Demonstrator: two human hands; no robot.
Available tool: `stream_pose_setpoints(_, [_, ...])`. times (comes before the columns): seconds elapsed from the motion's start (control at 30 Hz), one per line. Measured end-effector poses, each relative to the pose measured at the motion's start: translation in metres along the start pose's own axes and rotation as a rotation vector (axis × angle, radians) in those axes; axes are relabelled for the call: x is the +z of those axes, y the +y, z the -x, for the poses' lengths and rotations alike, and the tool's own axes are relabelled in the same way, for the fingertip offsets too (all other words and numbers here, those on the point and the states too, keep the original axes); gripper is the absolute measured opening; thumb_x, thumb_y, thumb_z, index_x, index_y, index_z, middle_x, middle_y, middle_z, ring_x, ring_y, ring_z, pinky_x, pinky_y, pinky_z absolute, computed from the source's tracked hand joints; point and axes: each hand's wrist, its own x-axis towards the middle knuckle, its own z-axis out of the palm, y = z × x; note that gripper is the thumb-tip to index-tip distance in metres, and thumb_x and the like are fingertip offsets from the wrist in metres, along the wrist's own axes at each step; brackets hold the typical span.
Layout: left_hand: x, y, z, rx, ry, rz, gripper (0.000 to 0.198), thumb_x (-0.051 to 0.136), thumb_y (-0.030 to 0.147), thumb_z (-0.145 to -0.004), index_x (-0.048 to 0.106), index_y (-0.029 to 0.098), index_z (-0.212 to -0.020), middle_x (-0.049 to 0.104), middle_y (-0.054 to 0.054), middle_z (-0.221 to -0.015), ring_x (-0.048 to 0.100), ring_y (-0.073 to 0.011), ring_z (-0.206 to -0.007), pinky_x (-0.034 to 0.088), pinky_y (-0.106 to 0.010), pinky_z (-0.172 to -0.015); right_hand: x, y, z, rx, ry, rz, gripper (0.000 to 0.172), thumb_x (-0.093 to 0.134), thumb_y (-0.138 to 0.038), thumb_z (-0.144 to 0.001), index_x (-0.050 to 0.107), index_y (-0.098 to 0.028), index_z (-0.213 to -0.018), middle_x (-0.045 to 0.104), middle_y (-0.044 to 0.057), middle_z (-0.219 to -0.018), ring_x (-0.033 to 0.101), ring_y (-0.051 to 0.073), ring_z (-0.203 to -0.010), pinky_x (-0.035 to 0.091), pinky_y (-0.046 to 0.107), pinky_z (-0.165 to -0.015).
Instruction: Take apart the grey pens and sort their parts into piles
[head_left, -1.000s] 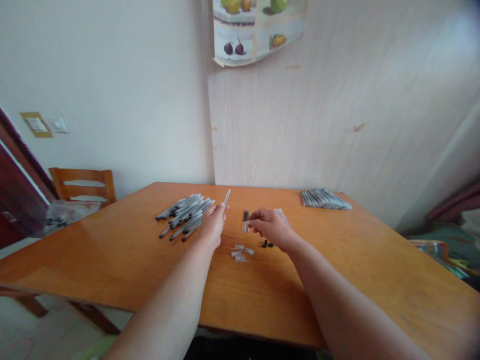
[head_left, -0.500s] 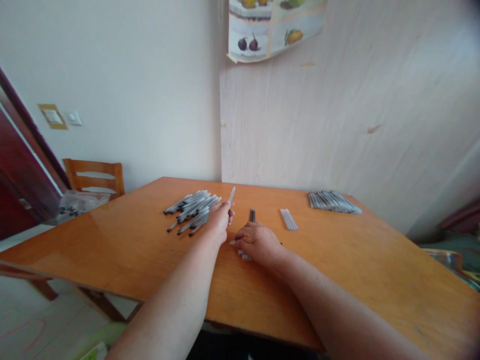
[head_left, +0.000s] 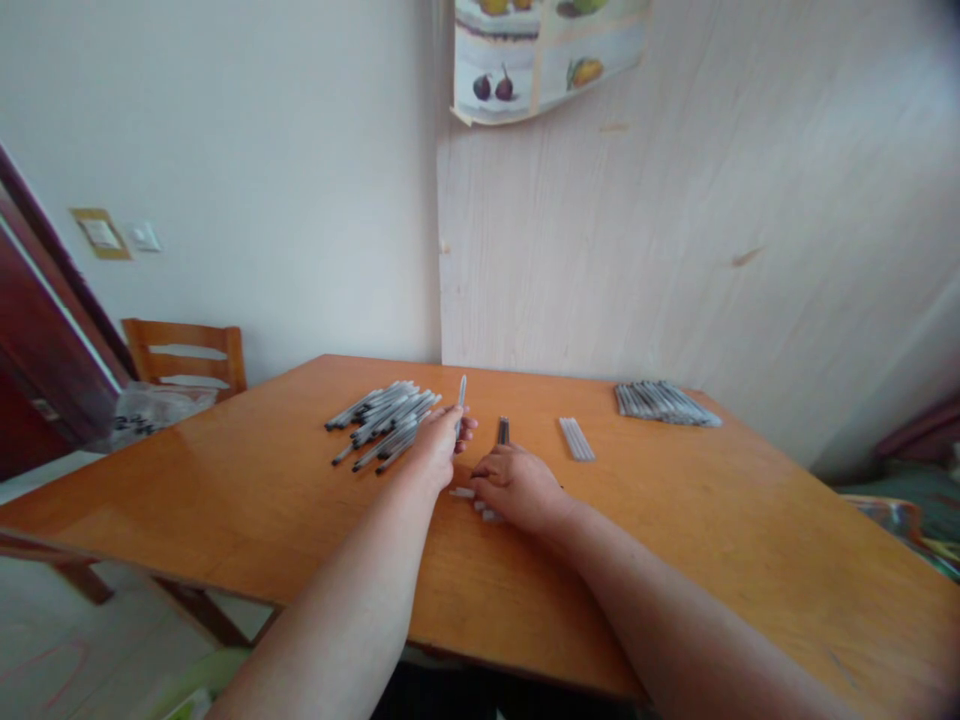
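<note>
My left hand [head_left: 444, 438] is closed around a clear pen [head_left: 462, 392], which points up and away from me. To its left lies a loose pile of clear pens with black ends [head_left: 390, 420]. My right hand [head_left: 517, 485] is low over the table with its fingers drawn together; a small dark bit shows at the fingertips, too small to name. Whitish pen ends [head_left: 484, 508] stick out from under this hand, which hides the rest. Just beyond it lie thin dark sticks [head_left: 503, 431] side by side, partly covered by the hand.
On the wooden table [head_left: 720, 560], several clear tubes [head_left: 577, 439] lie in a neat row right of centre. A flat pack of pens [head_left: 666, 403] lies at the far right. A chair [head_left: 187, 350] with a plastic bag [head_left: 161, 405] stands at the left; a wall rises behind.
The pen in my left hand has tilted slightly more upright. My right fingers have shifted a little, and one whitish pen end beneath them now reaches further left.
</note>
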Motion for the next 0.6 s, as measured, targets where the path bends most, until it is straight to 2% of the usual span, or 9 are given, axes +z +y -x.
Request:
stream_pose_setpoints(0.33, [0.005, 0.003, 0.009, -0.013, -0.150, 0.056, 0.018, 0.061, 0.032, -0.079, 0.058, 0.018, -0.090, 0.072, -0.008, -0.083, 0.063, -0.0136, -0.069, 0.041, -0.022, -0.057, 0.003, 0.013, -0.007, 0.158, 0.242, -0.277, 0.020, 0.048, -0.024, -0.086, 0.065, -0.018, -0.079, 0.063, 0.001, -0.072, 0.054, 0.012, -0.066, 0.036, 0.022, -0.059])
stream_pose_setpoints(0.47, [0.008, 0.003, 0.012, -0.002, -0.203, 0.059, 0.021, 0.062, 0.034, -0.080, 0.058, 0.018, -0.093, 0.072, -0.009, -0.088, 0.066, -0.0159, -0.078, 0.043, -0.023, -0.061, 0.005, 0.017, -0.009, 0.195, 0.264, -0.431, 0.026, 0.045, -0.032, -0.089, 0.061, -0.017, -0.075, 0.059, 0.001, -0.067, 0.053, 0.012, -0.062, 0.037, 0.022, -0.057])
stream_pose_setpoints(0.6, [0.011, 0.005, 0.017, 0.015, -0.273, 0.098, 0.023, 0.064, 0.036, -0.080, 0.056, 0.019, -0.092, 0.071, -0.009, -0.090, 0.066, -0.0171, -0.080, 0.046, -0.025, -0.064, 0.004, 0.016, -0.010, 0.264, 0.218, -0.611, 0.031, 0.044, -0.038, -0.090, 0.059, -0.016, -0.076, 0.060, 0.001, -0.065, 0.054, 0.011, -0.058, 0.040, 0.023, -0.056])
